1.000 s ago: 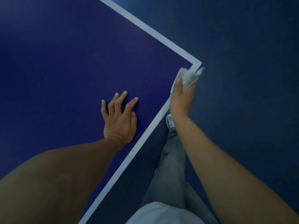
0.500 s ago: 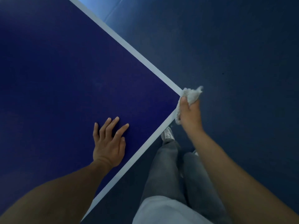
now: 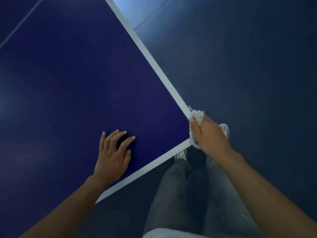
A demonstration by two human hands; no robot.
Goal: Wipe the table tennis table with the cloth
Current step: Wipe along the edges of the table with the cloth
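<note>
Right hand [image 3: 208,133] holds the cloth [image 3: 197,115] at the table [image 3: 68,74] corner; left hand [image 3: 112,157] rests flat.

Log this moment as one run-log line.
phase: wiping | right hand: grips cloth at table corner | left hand: rests on table, fingers spread

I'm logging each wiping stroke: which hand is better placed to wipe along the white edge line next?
Right. The right hand grips the cloth at the table corner, against the white edge line. The left hand rests flat on the blue top, fingers spread, holding nothing.
</note>
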